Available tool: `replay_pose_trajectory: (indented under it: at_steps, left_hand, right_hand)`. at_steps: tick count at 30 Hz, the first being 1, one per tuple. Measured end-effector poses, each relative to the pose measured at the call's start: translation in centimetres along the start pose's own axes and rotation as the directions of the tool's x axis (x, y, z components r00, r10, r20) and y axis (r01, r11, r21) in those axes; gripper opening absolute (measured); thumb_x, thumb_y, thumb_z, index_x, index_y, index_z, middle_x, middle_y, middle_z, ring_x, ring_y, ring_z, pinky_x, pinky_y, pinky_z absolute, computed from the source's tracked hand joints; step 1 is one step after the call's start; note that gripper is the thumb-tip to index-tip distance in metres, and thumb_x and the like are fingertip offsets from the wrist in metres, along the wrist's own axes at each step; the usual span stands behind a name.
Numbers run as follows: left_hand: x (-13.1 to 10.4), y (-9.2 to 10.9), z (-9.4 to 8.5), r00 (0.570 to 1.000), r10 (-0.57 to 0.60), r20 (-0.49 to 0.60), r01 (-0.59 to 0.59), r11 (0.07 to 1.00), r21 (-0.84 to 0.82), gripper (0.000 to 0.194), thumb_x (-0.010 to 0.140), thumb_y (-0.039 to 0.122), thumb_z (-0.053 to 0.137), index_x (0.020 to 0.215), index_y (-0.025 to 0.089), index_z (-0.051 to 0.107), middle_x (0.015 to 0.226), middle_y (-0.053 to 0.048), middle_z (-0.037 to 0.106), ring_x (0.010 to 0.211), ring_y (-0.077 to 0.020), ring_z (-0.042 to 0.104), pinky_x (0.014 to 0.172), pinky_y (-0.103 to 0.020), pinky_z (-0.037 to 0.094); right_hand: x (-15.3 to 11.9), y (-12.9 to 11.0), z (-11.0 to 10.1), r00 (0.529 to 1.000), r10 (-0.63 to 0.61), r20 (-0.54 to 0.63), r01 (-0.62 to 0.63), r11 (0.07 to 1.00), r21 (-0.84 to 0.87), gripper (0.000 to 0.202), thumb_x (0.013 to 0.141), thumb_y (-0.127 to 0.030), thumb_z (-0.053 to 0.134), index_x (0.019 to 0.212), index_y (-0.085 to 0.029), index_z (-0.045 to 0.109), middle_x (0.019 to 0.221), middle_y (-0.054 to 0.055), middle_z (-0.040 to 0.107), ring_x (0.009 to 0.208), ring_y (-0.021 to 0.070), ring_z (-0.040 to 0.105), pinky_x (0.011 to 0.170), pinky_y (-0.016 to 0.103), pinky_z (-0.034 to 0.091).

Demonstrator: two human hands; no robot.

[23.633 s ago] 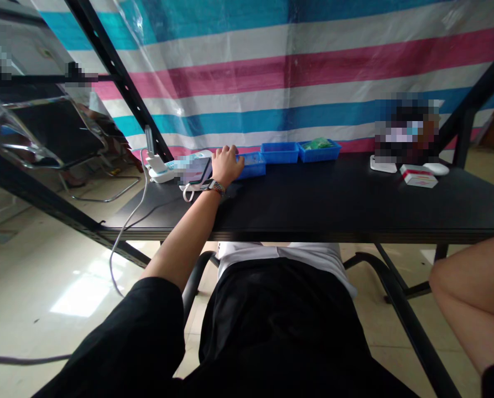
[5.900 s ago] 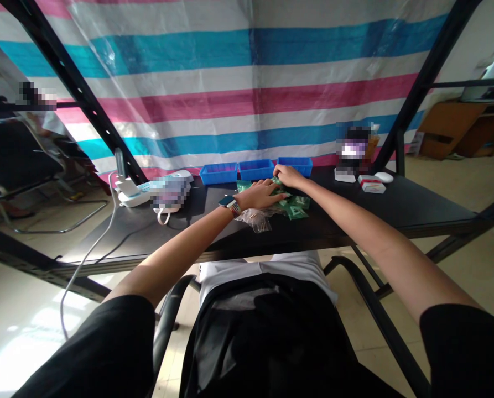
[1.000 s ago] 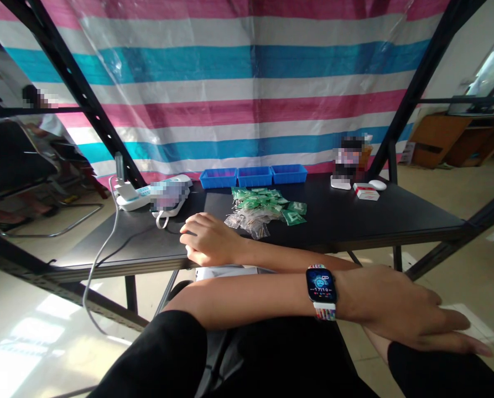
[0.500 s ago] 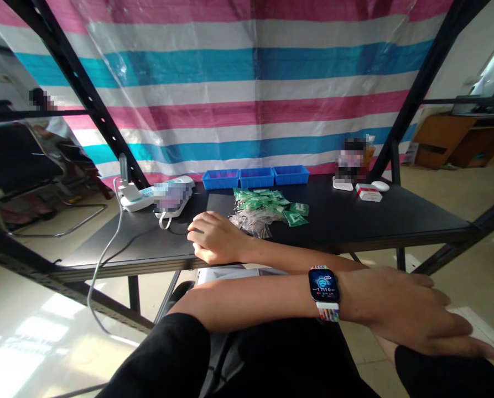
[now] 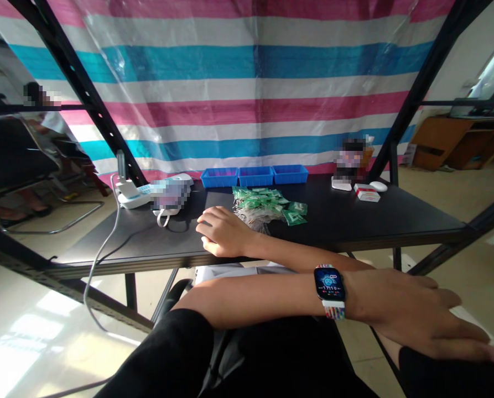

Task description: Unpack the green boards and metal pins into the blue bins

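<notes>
My arms are crossed in front of me. My left hand (image 5: pixel 421 312), with a smartwatch (image 5: pixel 329 284) on its wrist, reaches to the right and lies over my right arm near the elbow. Its fingers are stretched out and hold nothing. At the table's front edge rests my right hand (image 5: pixel 228 233), back up, fingers loosely bent and slightly apart with no object visible in them. Just beyond it lies a pile of small clear bags with green printing (image 5: pixel 263 202), thin pale pieces showing among them. My right wrist hides the pile's near edge.
Three blue trays (image 5: pixel 255 176) stand in a row behind the pile. A power strip (image 5: pixel 134 198) with a cable and a blurred device (image 5: pixel 171 196) sit left. A small red-and-white box (image 5: pixel 367 193) and white mouse (image 5: pixel 378 187) lie right. Black posts frame the black table (image 5: pixel 333 218).
My right hand has shifted slightly to the right and away from me along the table edge. My left hand and watch have slid a little to the right.
</notes>
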State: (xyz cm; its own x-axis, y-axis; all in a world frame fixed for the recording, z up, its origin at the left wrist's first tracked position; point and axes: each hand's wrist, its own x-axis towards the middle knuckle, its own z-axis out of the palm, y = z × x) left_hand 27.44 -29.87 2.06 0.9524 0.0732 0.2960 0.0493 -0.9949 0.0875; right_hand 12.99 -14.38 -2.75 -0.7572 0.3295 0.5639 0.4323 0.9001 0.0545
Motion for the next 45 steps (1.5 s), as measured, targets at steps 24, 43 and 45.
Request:
replay_pose_trajectory:
  at_steps: [24,43,45]
  left_hand:
    - [-2.3,-2.3,-2.3,0.927,0.369,-0.076,-0.368,0.930,0.027,0.038,0.114,0.045,0.053,0.107,0.019,0.080,0.112,-0.014,0.073,0.096,-0.0226,0.070,0.084,-0.035,0.056]
    - [-6.9,-3.8,0.6,0.955,0.072,-0.288,-0.192,0.891,-0.412,0.035,0.103,0.051,0.072,0.105,0.017,0.082,0.126,-0.015,0.075,0.119,-0.0249,0.073,0.104,-0.035,0.061]
    - [-6.9,-3.8,0.6,0.954,0.068,-0.291,-0.190,0.889,-0.416,0.036,0.103,0.052,0.072,0.102,0.017,0.081,0.124,-0.015,0.074,0.117,-0.0243,0.073,0.103,-0.035,0.061]
  right_hand:
    - [0.1,0.2,0.7,0.998,-0.004,0.055,0.004,1.000,-0.004,0.010,0.101,-0.017,0.064,0.108,-0.014,0.072,0.120,0.016,0.072,0.117,0.0290,0.059,0.106,0.045,0.046]
    - [0.9,-0.3,-0.4,0.987,-0.026,0.159,0.049,0.989,-0.141,0.012,0.107,-0.017,0.059,0.114,-0.020,0.069,0.125,0.011,0.071,0.123,0.0280,0.059,0.111,0.043,0.046]
    - [1.0,-0.4,-0.4,0.986,-0.030,0.165,0.056,0.986,-0.155,0.011,0.108,-0.019,0.059,0.114,-0.020,0.068,0.125,0.010,0.071,0.123,0.0277,0.059,0.111,0.043,0.046]
